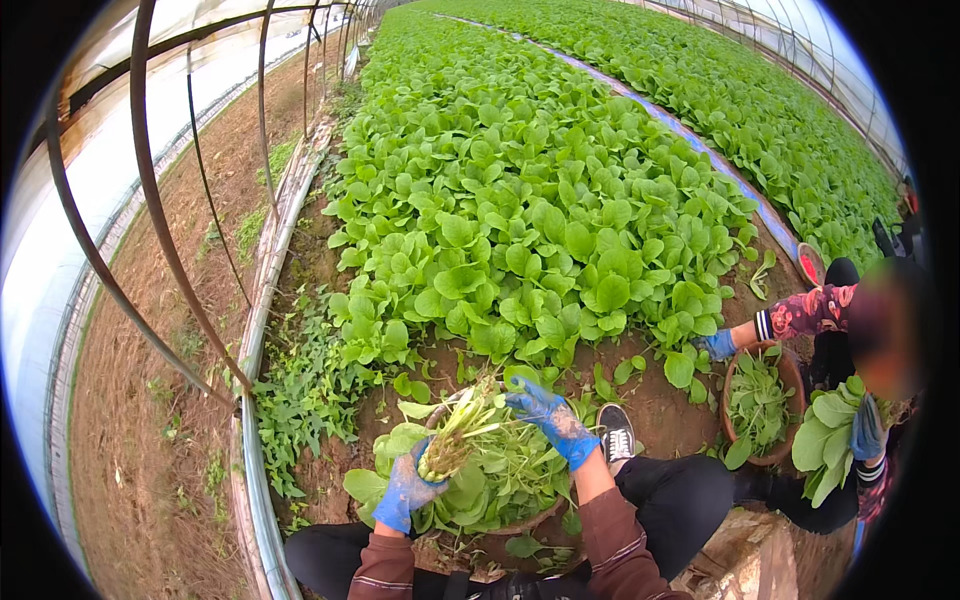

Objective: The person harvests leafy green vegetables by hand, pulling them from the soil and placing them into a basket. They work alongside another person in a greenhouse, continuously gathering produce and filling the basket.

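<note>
My left hand point(409, 487), in a soiled blue glove, grips a bunch of leafy greens point(456, 441). Pale stems and soil-covered roots stick up from it, and broad leaves hang below. To the right of the bunch, my right hand point(555, 421), gloved in blue too, has its fingers apart; I see nothing held in it. Both hands are over a round tub point(534, 523) between my legs. Loose greens point(521, 469) fill it and hide most of its rim.
A dense bed of leafy greens point(517, 202) stands ahead. At right, a co-worker's gloved hand point(718, 345) reaches to the plants; the other point(868, 431) holds a bunch beside a brown tub point(793, 375). Metal hoops point(154, 195) and a rail point(259, 457) run along the left.
</note>
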{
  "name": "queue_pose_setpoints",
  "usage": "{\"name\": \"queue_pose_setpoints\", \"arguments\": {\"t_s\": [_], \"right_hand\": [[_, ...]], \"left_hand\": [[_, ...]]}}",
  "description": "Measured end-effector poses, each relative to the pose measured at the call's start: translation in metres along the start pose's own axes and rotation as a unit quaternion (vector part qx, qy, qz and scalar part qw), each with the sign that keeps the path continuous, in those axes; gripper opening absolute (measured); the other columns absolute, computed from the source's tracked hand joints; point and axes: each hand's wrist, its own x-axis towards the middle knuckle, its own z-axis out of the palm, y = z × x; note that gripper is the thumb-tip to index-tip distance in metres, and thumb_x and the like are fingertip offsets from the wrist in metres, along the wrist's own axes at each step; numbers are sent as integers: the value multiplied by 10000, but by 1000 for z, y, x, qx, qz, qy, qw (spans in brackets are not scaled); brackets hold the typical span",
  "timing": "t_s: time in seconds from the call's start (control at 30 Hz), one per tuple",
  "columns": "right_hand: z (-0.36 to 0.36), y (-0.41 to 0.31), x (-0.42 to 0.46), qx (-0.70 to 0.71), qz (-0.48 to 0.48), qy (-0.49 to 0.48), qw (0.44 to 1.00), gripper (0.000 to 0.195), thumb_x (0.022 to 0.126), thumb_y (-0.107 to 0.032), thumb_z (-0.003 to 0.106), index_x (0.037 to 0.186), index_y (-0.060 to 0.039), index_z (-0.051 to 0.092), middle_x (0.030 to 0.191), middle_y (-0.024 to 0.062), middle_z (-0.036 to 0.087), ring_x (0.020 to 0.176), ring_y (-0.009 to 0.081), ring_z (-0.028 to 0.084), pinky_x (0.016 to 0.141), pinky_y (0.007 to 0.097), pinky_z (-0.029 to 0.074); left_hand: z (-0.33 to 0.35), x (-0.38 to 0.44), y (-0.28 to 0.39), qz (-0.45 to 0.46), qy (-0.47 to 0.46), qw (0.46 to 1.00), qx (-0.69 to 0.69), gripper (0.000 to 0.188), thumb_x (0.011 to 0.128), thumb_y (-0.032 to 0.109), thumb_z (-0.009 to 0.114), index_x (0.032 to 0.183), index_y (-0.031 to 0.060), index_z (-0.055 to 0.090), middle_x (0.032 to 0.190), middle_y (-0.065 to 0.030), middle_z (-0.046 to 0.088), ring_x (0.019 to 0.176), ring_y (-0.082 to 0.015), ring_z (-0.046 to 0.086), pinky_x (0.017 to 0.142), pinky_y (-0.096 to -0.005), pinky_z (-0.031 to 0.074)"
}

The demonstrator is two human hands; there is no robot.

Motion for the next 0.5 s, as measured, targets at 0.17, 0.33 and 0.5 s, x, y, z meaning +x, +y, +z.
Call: {"name": "queue_pose_setpoints", "arguments": {"t_s": [0.17,0.33,0.5], "right_hand": [[40,-50,-8,-144,-171,-70,972,664,820,-281,728,1378,-64,443,1305,112,528,1165,162,504,953,335,411],[11,-14,4,-213,-61,-9,975,348,804,-238,734,1066,-25,649,962,74,677,859,175,613,764,321,501],[9,-23,3,97,-86,32,991,171,882,-186,654,868,-17,638,856,79,687,562,49,469,499,211,395]], "left_hand": [[10,4,-30,3,-66,997,-29,768,604,229,799,1281,54,482,1016,-157,672,922,-302,657,818,-357,518],[4,14,0,-19,-82,985,152,795,580,312,795,1285,112,485,995,-174,665,891,-352,644,789,-400,521],[-3,14,15,-67,-42,961,265,780,577,331,799,1262,114,494,958,-155,673,860,-350,649,767,-404,521]]}}
